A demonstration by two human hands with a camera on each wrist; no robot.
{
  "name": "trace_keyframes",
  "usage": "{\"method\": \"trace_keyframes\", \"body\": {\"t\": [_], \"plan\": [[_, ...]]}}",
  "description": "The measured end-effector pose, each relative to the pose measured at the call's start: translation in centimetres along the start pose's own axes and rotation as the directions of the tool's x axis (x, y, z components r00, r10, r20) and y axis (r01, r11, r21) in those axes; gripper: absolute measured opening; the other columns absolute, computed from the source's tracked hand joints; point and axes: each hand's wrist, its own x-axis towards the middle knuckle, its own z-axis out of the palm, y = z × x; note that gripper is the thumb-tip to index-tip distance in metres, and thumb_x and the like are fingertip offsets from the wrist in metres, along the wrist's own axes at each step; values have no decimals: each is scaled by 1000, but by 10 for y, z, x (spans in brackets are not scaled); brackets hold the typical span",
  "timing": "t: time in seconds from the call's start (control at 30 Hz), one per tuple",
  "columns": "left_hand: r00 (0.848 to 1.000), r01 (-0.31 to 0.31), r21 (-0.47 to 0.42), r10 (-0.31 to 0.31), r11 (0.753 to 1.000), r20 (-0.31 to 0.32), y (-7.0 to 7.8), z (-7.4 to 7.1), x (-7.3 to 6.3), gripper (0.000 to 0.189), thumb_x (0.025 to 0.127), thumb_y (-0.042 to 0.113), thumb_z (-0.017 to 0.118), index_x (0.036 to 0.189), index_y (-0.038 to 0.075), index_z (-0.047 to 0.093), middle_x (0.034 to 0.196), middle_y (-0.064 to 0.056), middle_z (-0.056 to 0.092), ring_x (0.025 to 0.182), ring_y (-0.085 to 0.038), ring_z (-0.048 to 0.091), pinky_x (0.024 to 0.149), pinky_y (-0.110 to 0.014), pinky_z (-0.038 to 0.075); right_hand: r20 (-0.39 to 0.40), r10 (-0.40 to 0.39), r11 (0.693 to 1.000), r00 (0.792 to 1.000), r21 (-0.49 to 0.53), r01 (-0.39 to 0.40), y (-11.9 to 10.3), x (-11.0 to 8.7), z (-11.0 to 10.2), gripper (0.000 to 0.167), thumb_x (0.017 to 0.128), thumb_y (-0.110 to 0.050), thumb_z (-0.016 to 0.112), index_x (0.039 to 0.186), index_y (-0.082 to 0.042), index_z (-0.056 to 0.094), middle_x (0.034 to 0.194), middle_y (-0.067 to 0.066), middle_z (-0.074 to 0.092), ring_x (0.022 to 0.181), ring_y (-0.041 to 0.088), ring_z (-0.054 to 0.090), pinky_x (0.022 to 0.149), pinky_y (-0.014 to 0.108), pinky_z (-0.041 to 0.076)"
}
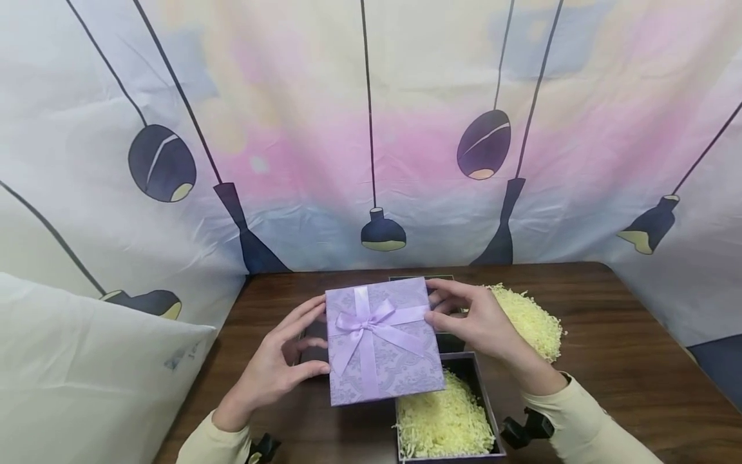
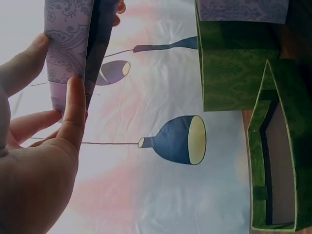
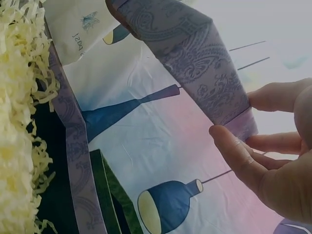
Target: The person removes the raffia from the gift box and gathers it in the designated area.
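Note:
A lilac gift box lid (image 1: 400,370), patterned and tied with a satin ribbon bow (image 1: 366,325), is held tilted above the table between two hands. On its left edge, my left hand (image 1: 272,364) grips with thumb and fingers. My right hand (image 1: 475,319) pinches the opposite edge near the ribbon. Below and right of the lid sits the open purple box (image 1: 485,399), filled with pale yellow shredded paper (image 1: 446,422); the lid hides its far left corner. Both wrist views show the lid's side, as with the patterned lid side (image 2: 68,53) on the left.
A loose heap of yellow shredded paper (image 1: 530,322) lies on the brown wooden table (image 1: 608,361) beyond the right forearm. Green boxes (image 2: 239,73) stand at the back, mostly behind the lid in the head view. A printed curtain (image 1: 313,129) hangs behind, and a white cloth (image 1: 87,374) bulges at left.

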Motion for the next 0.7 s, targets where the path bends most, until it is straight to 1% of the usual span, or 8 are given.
{"method": "trace_keyframes", "body": {"t": [0.07, 0.2, 0.33, 0.5, 0.6, 0.7], "plan": [[999, -32, -4, 32, 999, 0, 1, -2, 1, 87, 69, -19, 77, 144, -12, 35, 152, -28, 26, 123, -17, 46, 85, -30, 59, -3, -13, 1000, 1000, -8, 13, -1, 0, 1, 52, 82, -14, 79, 130, -3, 61, 102, 11, 67, 86, 19, 68, 69, 28, 61], [998, -62, -21, 62, 998, -5, 3, -4, 0, 88, 67, -22, 76, 143, -16, 33, 151, -31, 25, 122, -18, 46, 85, -29, 59, -11, -43, 998, 999, -34, 43, -5, 2, 4, 52, 82, -14, 79, 130, -5, 62, 102, 9, 68, 85, 18, 67, 71, 28, 61], [996, -86, -22, 85, 996, -17, 3, -5, -5, 88, 66, -25, 75, 142, -19, 32, 150, -34, 24, 120, -18, 46, 86, -28, 58, -14, -68, 996, 998, -63, 67, -8, 4, 9, 52, 82, -14, 79, 130, -6, 62, 101, 8, 68, 82, 15, 67, 69, 26, 60], [995, -100, -8, 99, 995, -27, 4, -8, -5, 89, 65, -26, 75, 142, -19, 32, 150, -34, 24, 119, -20, 46, 86, -28, 58, -17, -71, 997, 997, -16, 71, -11, 6, 14, 52, 82, -8, 77, 131, -2, 60, 101, 12, 68, 82, 15, 67, 69, 27, 61], [994, -107, -9, 106, 994, -28, 5, -10, -6, 89, 64, -27, 74, 142, -20, 31, 150, -34, 23, 118, -20, 47, 87, -28, 58, -10, -59, 998, 998, 22, 59, -13, 6, 16, 52, 83, -7, 76, 132, -3, 60, 103, 13, 68, 84, 17, 68, 71, 28, 62], [994, -108, -5, 108, 994, -27, 7, -14, -6, 90, 64, -28, 74, 142, -20, 30, 151, -34, 22, 118, -19, 49, 89, -28, 57, 13, -49, 996, 999, 72, 48, -17, 8, 18, 51, 85, -8, 74, 133, -4, 58, 106, 16, 67, 85, 19, 68, 71, 31, 62]]}}
